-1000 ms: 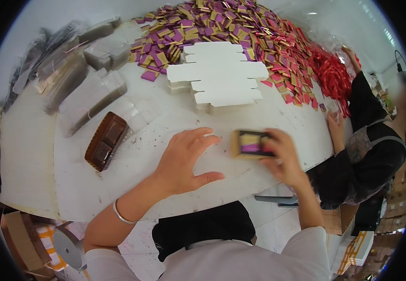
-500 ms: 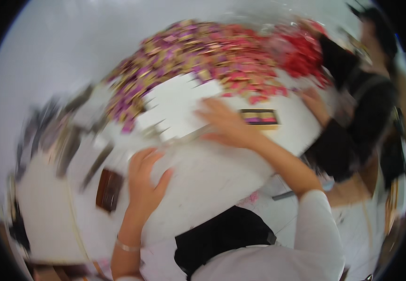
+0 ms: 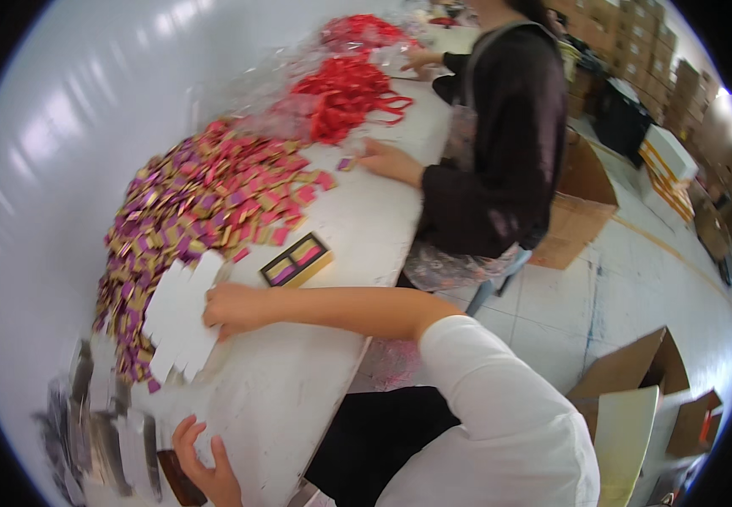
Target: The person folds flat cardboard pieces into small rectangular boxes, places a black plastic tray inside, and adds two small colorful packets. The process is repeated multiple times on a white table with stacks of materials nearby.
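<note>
My right hand (image 3: 239, 309) reaches across the table to a stack of flat white card pieces (image 3: 182, 314). Its fingers are curled closed on the stack's near edge, fingertips partly hidden. At the lower left, my left hand (image 3: 211, 466) is open, fingers apart, holding nothing. Close beside it lies a glossy dark brown box (image 3: 177, 478), partly cut off by the hand. Just beyond my right forearm sits a small dark-and-gold box (image 3: 297, 259) with purple, gold and pink pieces in two compartments.
A big heap of small purple, pink and gold packets (image 3: 205, 198) covers the far side. Red ribbons (image 3: 345, 97) and clear plastic lie farther back. A co-worker in dark clothes (image 3: 501, 144) has a hand (image 3: 390, 162) near a packet. Grey-brown sleeves (image 3: 104, 439) stand at left; cardboard boxes (image 3: 581, 203) are on the floor.
The view has swung right, showing more of the co-worker and floor. My right hand has gone from spread over the white stack to curled at its edge. My left hand stays open.
</note>
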`<action>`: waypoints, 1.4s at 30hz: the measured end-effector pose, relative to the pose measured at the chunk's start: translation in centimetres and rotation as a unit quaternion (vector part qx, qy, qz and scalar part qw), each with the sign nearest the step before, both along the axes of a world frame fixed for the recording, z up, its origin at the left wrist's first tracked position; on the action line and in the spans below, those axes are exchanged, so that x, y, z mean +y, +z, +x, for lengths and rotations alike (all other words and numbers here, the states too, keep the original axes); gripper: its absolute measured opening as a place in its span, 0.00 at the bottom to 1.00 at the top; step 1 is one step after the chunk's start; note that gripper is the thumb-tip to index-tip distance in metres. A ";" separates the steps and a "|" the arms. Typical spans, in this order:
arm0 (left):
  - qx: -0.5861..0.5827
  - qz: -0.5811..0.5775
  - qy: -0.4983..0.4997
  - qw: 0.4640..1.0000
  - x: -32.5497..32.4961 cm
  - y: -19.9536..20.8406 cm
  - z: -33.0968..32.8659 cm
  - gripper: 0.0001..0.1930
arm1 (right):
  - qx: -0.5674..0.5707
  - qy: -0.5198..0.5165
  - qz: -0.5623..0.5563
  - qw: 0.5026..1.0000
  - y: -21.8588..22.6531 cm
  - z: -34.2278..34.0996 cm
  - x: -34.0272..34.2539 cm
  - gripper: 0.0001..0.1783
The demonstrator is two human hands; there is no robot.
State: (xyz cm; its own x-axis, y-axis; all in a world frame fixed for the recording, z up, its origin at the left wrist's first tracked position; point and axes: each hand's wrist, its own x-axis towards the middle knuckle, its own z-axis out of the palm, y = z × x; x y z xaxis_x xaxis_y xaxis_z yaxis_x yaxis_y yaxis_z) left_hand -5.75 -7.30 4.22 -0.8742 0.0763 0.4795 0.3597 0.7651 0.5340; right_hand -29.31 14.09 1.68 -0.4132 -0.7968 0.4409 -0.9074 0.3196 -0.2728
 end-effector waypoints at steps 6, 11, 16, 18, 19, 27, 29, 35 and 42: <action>-0.025 0.108 -0.029 0.993 1.0 -0.7 -0.8 0.20 | -0.008 -0.038 -0.058 0.998 1.6 -3.1 -1.4 0.14; 0.214 -0.066 0.139 0.965 5.6 3.7 0.8 0.39 | 0.442 0.116 -0.253 0.853 7.0 7.4 -1.2 0.10; 0.211 -0.211 0.162 0.940 4.5 1.1 7.7 0.28 | 0.332 0.182 -0.246 0.892 1.0 15.3 2.6 0.09; 0.160 -0.308 0.152 0.925 6.5 0.4 9.4 0.23 | 0.249 0.216 -0.182 0.926 -1.0 17.1 4.9 0.08; 0.085 -0.293 0.142 0.942 7.4 -0.6 10.1 0.16 | 0.189 0.208 -0.144 0.949 -1.7 18.1 5.8 0.08; -0.024 -0.047 0.203 0.978 7.9 -3.3 7.2 0.06 | 0.072 0.107 -0.052 0.990 -2.7 18.9 4.0 0.18; 0.000 -0.153 0.189 0.970 7.7 -3.5 6.9 0.08 | 0.132 0.123 -0.047 0.982 -2.7 18.3 4.0 0.19; 0.002 -0.089 0.075 0.993 8.4 -4.3 8.7 0.11 | 0.076 0.147 0.007 0.986 -2.8 19.4 5.4 0.19; -0.081 -0.118 0.069 0.987 6.4 -3.7 5.2 0.07 | -0.049 0.053 0.129 0.989 -0.2 18.7 3.4 0.09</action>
State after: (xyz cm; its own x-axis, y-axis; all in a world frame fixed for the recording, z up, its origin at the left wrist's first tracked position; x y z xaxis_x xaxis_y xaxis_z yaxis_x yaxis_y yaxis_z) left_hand -0.59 -0.95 0.52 -0.9476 0.0441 0.3163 0.1680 0.9111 0.3763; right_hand -10.62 17.51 1.43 -0.3518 -0.9189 0.1787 -0.9127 0.2943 -0.2836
